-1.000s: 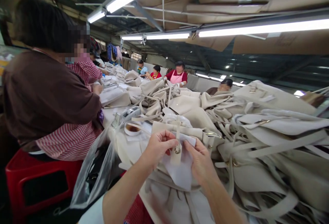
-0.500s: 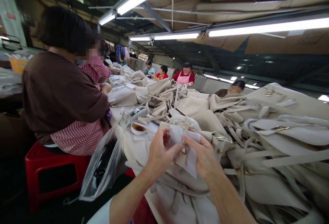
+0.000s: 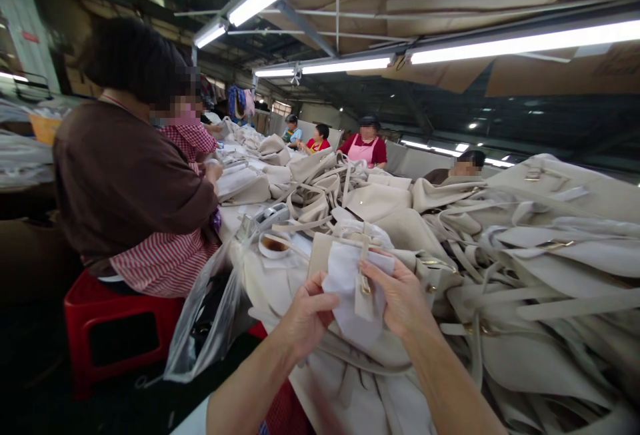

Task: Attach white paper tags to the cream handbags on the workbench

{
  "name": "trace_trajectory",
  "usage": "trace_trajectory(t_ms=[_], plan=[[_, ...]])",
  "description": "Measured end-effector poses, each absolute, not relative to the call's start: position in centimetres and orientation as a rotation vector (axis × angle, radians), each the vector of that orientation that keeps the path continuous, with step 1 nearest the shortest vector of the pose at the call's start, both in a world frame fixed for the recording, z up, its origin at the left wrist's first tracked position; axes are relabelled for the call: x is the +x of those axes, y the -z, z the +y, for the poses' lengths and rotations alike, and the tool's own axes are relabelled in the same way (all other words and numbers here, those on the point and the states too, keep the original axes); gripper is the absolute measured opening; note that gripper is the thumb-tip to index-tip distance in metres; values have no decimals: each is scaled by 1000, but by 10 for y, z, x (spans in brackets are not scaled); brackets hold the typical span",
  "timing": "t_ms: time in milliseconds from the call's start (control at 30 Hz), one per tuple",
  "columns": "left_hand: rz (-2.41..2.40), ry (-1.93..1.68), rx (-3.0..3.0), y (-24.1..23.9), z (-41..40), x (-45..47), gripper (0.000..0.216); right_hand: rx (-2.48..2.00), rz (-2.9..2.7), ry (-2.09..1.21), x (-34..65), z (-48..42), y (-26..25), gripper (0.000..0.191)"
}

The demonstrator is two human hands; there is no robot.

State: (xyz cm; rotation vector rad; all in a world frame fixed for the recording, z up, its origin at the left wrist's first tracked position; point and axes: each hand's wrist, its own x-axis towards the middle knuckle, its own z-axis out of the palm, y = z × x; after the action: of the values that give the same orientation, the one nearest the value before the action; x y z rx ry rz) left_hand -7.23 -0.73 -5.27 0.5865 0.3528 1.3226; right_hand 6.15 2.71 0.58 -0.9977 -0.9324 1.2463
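My left hand [image 3: 309, 312] pinches the left edge of a thin white sheet [image 3: 345, 278], which looks like paper or tissue. My right hand [image 3: 403, 295] is closed at the sheet's other side, its thumb pressed against a beige strap [image 3: 365, 255]. A small gold buckle [image 3: 367, 284] sits on that strap, over the sheet. Behind both lies a beige bag piece [image 3: 319, 254], partly covered by the sheet. Just beyond my left hand stands a round white dish [image 3: 275, 246] with something brown inside.
Beige bags and straps [image 3: 540, 348] are heaped on the right. A tape dispenser [image 3: 270, 216] stands by the table's left edge, where a clear plastic bag [image 3: 200, 335] hangs. A co-worker [image 3: 130, 175] sits close on the left on a red stool [image 3: 80, 315]. Several other people work farther back.
My left thumb has moved off the buckle strap and now pinches the sheet's edge. The buckle and more of the white sheet show. My right hand keeps its hold.
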Motion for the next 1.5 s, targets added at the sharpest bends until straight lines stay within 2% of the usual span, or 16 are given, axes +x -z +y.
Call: trace_trajectory(t_ms=[233,433,567,667,767,867,1067,1400,1500], plan=[[481,-1232,669,64,-2,-76,37,-1007,-941,-1179,61,28,-3,50],[522,-1401,658,60,0,-84,55,-1043,-947,-1146,62,30,0,39],[541,-1167,732,61,10,-92,50,-1069,-961,-1121,62,30,-1,33],[538,-1156,614,61,21,-94,40,-1075,-997,-1116,61,29,-2,31],[511,-1128,622,55,27,-88,23,-1085,-1012,-1115,61,28,0,33],[483,-1034,714,46,28,-78,30,-1078,-1005,-1134,62,28,1,38],[603,-1128,810,27,41,-64,37,-1120,-1082,-1087,69,30,1,44],[696,-1147,1042,10,54,-56,32,-1322,-1424,-577,86,29,-3,44],[579,-1115,978,5,53,-53,35,-1295,-1329,-680,85,27,-2,55]])
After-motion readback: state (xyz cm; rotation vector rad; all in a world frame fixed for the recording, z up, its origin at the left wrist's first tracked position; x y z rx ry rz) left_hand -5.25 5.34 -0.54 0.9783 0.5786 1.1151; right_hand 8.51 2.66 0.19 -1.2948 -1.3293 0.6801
